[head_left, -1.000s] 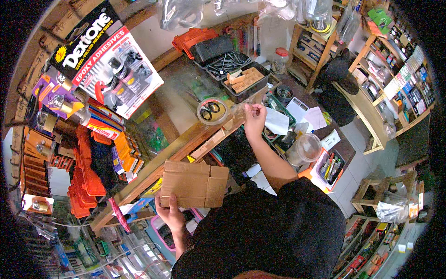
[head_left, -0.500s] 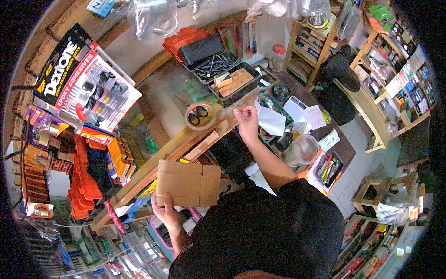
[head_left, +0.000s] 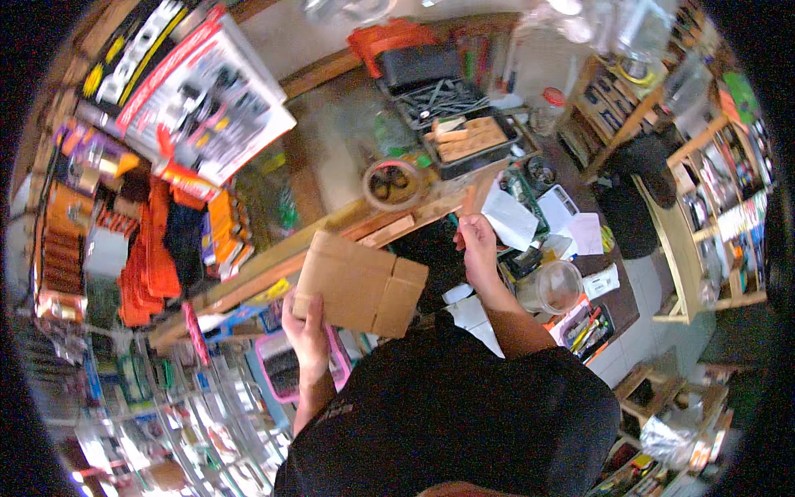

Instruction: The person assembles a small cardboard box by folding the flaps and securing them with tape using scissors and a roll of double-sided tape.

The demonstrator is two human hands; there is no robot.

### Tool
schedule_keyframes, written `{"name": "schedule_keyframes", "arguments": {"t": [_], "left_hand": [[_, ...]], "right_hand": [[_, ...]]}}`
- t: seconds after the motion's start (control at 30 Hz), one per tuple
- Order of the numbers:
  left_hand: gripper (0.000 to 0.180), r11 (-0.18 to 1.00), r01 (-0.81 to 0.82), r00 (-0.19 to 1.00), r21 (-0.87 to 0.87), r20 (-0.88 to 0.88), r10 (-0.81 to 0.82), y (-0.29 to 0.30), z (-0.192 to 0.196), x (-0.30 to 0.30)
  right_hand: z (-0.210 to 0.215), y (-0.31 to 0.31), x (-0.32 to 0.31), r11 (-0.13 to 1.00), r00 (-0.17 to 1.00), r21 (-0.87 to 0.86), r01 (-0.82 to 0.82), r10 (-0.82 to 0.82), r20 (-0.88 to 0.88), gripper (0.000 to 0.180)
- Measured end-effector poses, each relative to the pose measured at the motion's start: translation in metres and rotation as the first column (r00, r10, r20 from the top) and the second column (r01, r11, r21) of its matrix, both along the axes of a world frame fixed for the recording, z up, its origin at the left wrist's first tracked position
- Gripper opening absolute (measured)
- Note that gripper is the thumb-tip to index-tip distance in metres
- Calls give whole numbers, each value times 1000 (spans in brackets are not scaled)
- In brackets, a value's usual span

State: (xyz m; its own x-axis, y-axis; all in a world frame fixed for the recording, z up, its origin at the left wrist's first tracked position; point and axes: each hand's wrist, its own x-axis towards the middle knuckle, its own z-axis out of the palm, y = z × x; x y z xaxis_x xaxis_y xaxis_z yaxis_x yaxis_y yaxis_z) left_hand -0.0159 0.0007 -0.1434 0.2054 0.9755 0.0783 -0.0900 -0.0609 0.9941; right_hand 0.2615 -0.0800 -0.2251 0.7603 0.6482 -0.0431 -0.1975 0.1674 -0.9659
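My left hand grips the lower left corner of a brown cardboard box, thumb on its front face. The box looks flat, is creased near its right side and tilts down to the right. Its depth is hidden. My right hand is closed in a pinch by the front edge of the wooden counter, near a white paper. A narrow brown shape shows above its fingertips, too blurred to name.
On the counter stand a round tub with dark rings and a black case holding long dark pieces and wooden blocks. To the right are a clear plastic jar and a tray of pens. Orange holders hang at the left.
The view has shifted, so the counter items sit further right. The cardboard box has tilted clockwise in my left hand. My right hand has come down from over the counter edge, fingers still closed.
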Motion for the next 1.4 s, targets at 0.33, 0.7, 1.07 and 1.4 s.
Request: {"name": "schedule_keyframes", "arguments": {"t": [0.33, 0.7, 1.07, 1.4], "left_hand": [[41, 990, 75, 990, -115, 128, -60, 17, 1, -37], [34, 967, 134, 868, -216, 497, -9, 29, -46, -78], [54, 661, 360, 843, 658, -534, 73, 30, 20, -97], [24, 784, 371, 784, 498, -620, 23, 36, -2, -104]], "right_hand": [[62, -4, -80, 745, 743, 42, -666, 667, -49, 39], [71, 9, -120, 763, 766, 72, -642, 638, 71, 42], [116, 17, -159, 788, 495, -313, -531, 588, 639, 38], [103, 43, -192, 874, 227, -310, -375, 410, 883, 16]]}}
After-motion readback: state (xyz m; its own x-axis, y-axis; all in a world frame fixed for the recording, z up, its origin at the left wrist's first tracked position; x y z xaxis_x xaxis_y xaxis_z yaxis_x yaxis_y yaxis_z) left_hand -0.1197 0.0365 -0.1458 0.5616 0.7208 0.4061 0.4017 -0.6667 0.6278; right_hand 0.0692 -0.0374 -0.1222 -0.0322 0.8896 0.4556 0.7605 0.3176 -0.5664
